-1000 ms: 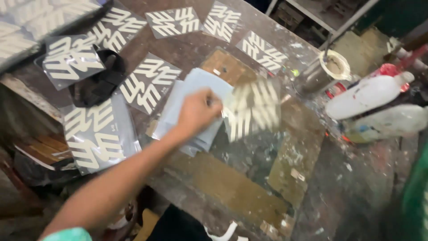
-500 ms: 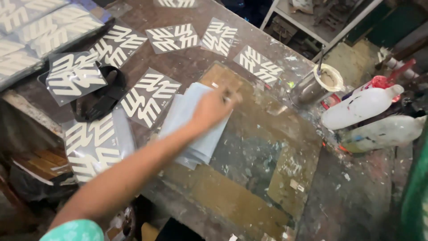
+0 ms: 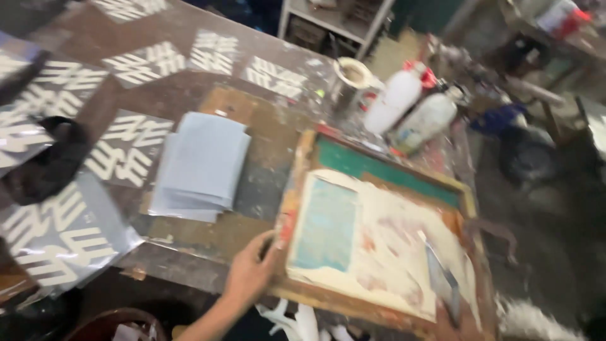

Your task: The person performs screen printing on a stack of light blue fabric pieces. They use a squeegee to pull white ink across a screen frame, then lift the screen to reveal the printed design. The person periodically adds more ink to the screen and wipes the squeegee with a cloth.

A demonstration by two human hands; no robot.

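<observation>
My left hand (image 3: 249, 275) grips the near left corner of a wooden screen-printing frame (image 3: 297, 183) lying on the worktable. Its mesh (image 3: 372, 240) is smeared with pale ink, with a teal patch at the left. A squeegee (image 3: 445, 284) rests on the mesh near the frame's right side. To the left of the frame lies a stack of plain grey-blue sheets (image 3: 202, 164). My right hand is out of view.
Grey sheets printed with white stripe patterns (image 3: 129, 148) lie spread over the left and far parts of the stained table (image 3: 189, 243). A black cloth (image 3: 47, 167) sits at the left. Two white bottles (image 3: 410, 104) and a round pot (image 3: 352, 72) stand behind the frame.
My left hand has left the sheet stack and now holds the frame's corner. The screen frame has come down onto the table at the right. The camera has swung to the right.
</observation>
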